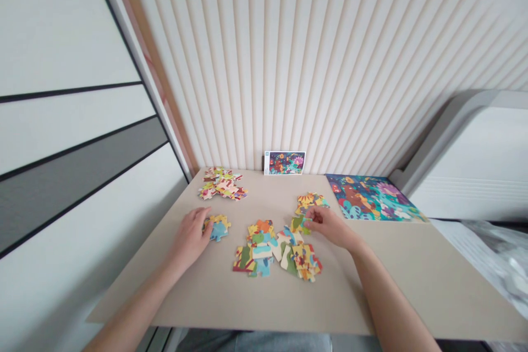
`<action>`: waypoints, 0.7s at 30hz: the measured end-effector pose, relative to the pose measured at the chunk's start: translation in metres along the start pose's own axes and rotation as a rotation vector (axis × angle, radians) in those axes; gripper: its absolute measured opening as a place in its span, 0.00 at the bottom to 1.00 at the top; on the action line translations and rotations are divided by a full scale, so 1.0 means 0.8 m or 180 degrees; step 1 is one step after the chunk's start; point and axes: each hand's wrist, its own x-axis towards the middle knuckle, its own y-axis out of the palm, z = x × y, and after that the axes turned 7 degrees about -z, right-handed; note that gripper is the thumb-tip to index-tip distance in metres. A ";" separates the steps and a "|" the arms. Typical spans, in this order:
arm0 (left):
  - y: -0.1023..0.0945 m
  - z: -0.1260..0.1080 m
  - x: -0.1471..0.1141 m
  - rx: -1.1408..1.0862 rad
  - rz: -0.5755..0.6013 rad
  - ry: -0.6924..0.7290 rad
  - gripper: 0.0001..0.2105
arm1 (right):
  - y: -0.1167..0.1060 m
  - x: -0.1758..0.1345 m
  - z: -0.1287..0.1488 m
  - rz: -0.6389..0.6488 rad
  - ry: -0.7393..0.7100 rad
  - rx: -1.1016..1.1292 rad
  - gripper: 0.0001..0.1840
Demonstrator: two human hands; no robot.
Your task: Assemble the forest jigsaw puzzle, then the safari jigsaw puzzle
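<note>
My left hand [192, 234] rests on the table with thumb and fingers apart, at the left edge of a small group of yellow and blue jigsaw pieces [219, 229]. The thumb tip seems to touch them. At the right, my right hand [329, 224] has its fingers pinched on a green and yellow puzzle piece [299, 224], just above the loose pile. Between the hands, overlapping jigsaw pieces [262, 252] lie in yellow, green, cream and blue. More loose pieces [306, 261] with red and orange prints lie nearer to me. Behind my right fingers sits a yellow stack [310, 199].
A heap of red, pink and yellow pieces [223, 185] lies at the back left. A picture card [285, 163] leans on the ribbed wall. A colourful finished picture sheet [371, 198] lies at the back right. Clear plastic wrapping [503, 250] is beside the table's right edge.
</note>
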 end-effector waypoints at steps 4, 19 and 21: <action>-0.007 -0.042 0.024 -0.0052 0.0084 0.0573 0.17 | -0.001 0.006 0.000 -0.0351 0.0152 0.0711 0.21; 0.025 -0.136 0.029 -0.1157 0.0837 0.1370 0.11 | -0.022 -0.013 0.025 0.0446 0.0046 -0.0785 0.14; 0.018 -0.137 0.024 -0.1226 0.0910 0.1385 0.12 | -0.019 -0.020 0.036 0.0875 0.0036 -0.0721 0.14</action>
